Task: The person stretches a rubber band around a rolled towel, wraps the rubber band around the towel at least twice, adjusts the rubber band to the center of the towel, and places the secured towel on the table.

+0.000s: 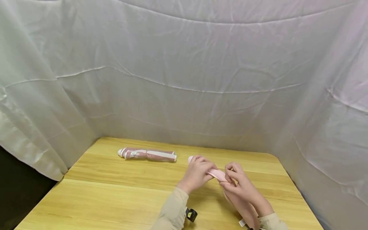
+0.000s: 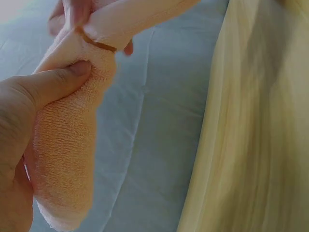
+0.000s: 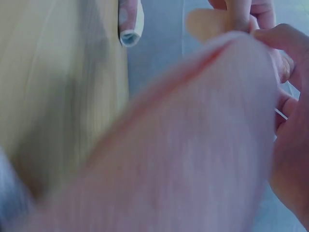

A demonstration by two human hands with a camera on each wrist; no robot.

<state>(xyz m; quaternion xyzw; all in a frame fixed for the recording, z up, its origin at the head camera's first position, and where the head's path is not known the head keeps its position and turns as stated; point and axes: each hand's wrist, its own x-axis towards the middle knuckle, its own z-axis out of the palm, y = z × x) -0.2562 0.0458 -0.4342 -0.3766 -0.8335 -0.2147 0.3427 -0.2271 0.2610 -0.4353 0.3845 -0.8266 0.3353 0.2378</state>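
Observation:
My left hand (image 1: 197, 173) grips one end of a pink rolled towel (image 1: 218, 174), thumb lying along the fluffy cloth in the left wrist view. A thin brown rubber band (image 2: 100, 45) crosses the towel just beyond that thumb and draws it in. At this narrowed spot the fingers of my right hand (image 1: 241, 184) are curled, pinching at the band. Past the right hand the rest of the towel droops toward the table's front, a small white tag (image 1: 242, 222) near its low end. In the right wrist view the blurred towel covers much of the picture.
A second rolled towel (image 1: 155, 155), dark pink and white with a band round its middle, lies at the back left of the wooden table (image 1: 115, 198). Grey-white curtains (image 1: 184, 108) enclose the back and sides. A black wrist device (image 1: 191, 215) sits by the left sleeve.

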